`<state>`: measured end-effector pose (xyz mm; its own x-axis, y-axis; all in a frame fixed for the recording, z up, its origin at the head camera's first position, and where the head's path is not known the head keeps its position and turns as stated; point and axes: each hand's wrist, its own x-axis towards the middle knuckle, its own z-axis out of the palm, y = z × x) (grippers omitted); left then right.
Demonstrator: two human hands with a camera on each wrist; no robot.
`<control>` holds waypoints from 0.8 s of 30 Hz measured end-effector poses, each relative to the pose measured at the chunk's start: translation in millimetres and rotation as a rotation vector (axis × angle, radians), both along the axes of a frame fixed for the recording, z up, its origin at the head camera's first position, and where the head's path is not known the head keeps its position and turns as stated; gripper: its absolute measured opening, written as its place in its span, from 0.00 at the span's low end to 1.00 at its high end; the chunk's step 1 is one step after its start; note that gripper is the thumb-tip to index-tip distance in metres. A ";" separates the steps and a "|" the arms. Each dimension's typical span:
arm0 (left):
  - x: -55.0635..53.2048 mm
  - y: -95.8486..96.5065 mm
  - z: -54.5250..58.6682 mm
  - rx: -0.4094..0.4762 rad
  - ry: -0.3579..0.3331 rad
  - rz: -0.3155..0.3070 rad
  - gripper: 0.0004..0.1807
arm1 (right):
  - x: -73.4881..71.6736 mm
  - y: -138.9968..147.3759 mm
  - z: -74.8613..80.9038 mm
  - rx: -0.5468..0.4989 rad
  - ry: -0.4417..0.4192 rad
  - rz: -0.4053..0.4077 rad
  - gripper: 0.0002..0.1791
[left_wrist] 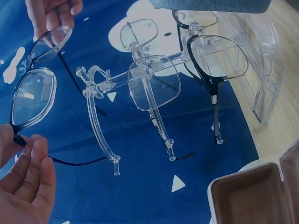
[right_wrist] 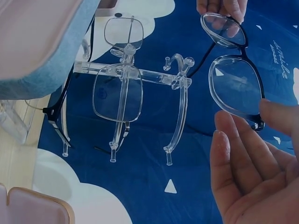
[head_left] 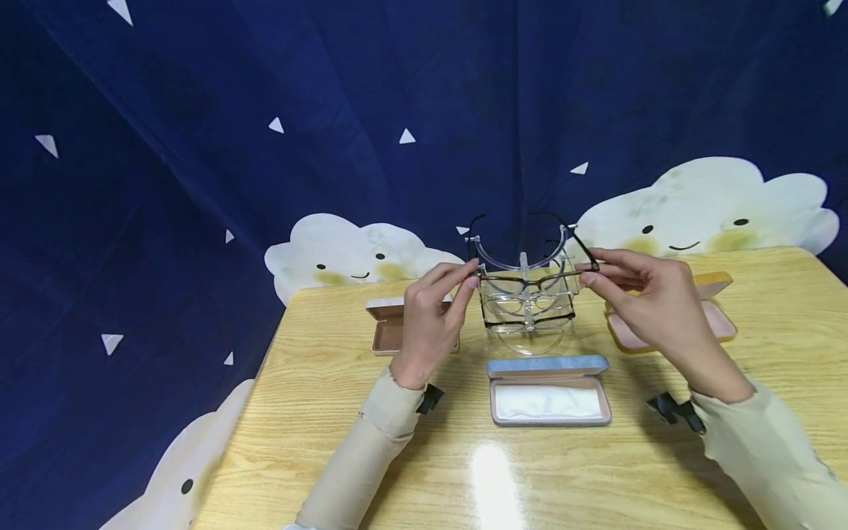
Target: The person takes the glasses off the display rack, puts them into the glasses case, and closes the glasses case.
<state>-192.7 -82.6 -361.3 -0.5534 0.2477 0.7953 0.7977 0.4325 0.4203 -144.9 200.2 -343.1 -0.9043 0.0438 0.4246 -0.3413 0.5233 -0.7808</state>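
nearest on the table (head_left: 318, 412), an open blue case (head_left: 548, 364) is noted. beyond it, black-framed glasses (right_wrist: 243, 51) are held aloft: left end pinched by the left hand (head_left: 433, 316), right end by the right hand (head_left: 652, 298), neither hand nearer. long axis left-right, roughly parallel to the upper arm of the clear stand (right_wrist: 154, 77) just behind; temple contact cannot be told. lower, a wire-rimmed pair (right_wrist: 105, 98) is carried.

Navy curtain (head_left: 397, 66), smiling clouds (head_left: 702, 206), white triangles (head_left: 407, 138), wood-grain table (head_left: 318, 412), open blue case (head_left: 548, 364)
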 end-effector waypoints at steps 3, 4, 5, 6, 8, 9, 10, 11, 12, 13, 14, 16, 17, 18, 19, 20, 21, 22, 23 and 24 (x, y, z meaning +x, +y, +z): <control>0.0 -0.4 0.4 -0.003 0.007 -0.001 0.14 | 1.2 -0.2 1.3 -0.012 0.006 0.013 0.21; -0.2 -0.6 0.3 -0.004 0.008 -0.002 0.14 | 1.3 0.1 1.4 -0.013 0.009 0.016 0.21; -0.5 -0.7 0.4 -0.005 0.010 -0.003 0.14 | 1.6 0.2 1.6 -0.013 0.011 0.020 0.20; -0.5 -1.0 0.5 -0.008 0.011 -0.003 0.14 | 1.8 0.4 1.6 -0.013 0.012 0.024 0.19; -1.1 -1.7 0.3 -0.012 0.012 -0.005 0.14 | 2.3 0.6 1.6 -0.018 0.011 0.036 0.18; -1.4 -2.1 0.1 -0.014 0.013 -0.006 0.14 | 2.4 0.8 1.5 -0.021 0.007 0.040 0.18; -1.3 -2.6 0.0 -0.015 0.012 -0.007 0.14 | 2.6 1.1 1.2 -0.023 0.003 0.045 0.18; -1.2 -3.0 0.0 -0.016 0.012 -0.008 0.14 | 2.8 1.0 1.2 -0.027 -0.002 0.049 0.18; -1.2 -3.4 -0.2 -0.017 0.012 -0.009 0.14 | 2.8 1.2 1.0 -0.029 -0.006 0.053 0.18; -1.6 -3.6 -0.5 -0.015 0.012 -0.011 0.14 | 2.9 1.4 1.0 -0.030 -0.008 0.057 0.18; -1.6 -3.7 -0.4 -0.013 0.012 -0.012 0.14 | 3.0 1.7 1.0 -0.032 -0.009 0.063 0.17; -1.8 -3.9 -0.5 -0.008 0.010 -0.014 0.15 | 3.1 2.2 1.2 -0.031 -0.011 0.075 0.17; -1.9 -4.0 -0.5 -0.005 0.010 -0.015 0.15 | 3.3 2.4 1.4 -0.032 -0.011 0.083 0.17; -1.9 -4.1 -0.4 0.000 0.009 -0.016 0.15 | 3.5 2.6 1.6 -0.033 -0.011 0.092 0.17; -1.8 -4.1 -0.2 0.004 0.008 -0.017 0.16 | 3.7 2.7 1.9 -0.035 -0.009 0.100 0.17; -1.7 -4.3 0.1 0.008 0.008 -0.016 0.16 | 4.0 2.8 2.3 -0.036 -0.008 0.108 0.17; -1.6 -4.5 0.2 0.013 0.008 -0.017 0.16 | 4.2 2.9 2.7 -0.036 -0.006 0.114 0.17; -1.5 -4.5 0.4 0.017 0.008 -0.017 0.16 | 4.5 3.0 3.1 -0.036 -0.002 0.119 0.16; -1.2 -4.5 0.7 0.021 0.009 -0.016 0.17 | 4.9 3.1 3.5 -0.039 -0.002 0.127 0.16; -1.0 -4.5 0.9 0.024 0.010 -0.014 0.17 | 5.2 3.3 3.9 -0.039 -0.001 0.133 0.16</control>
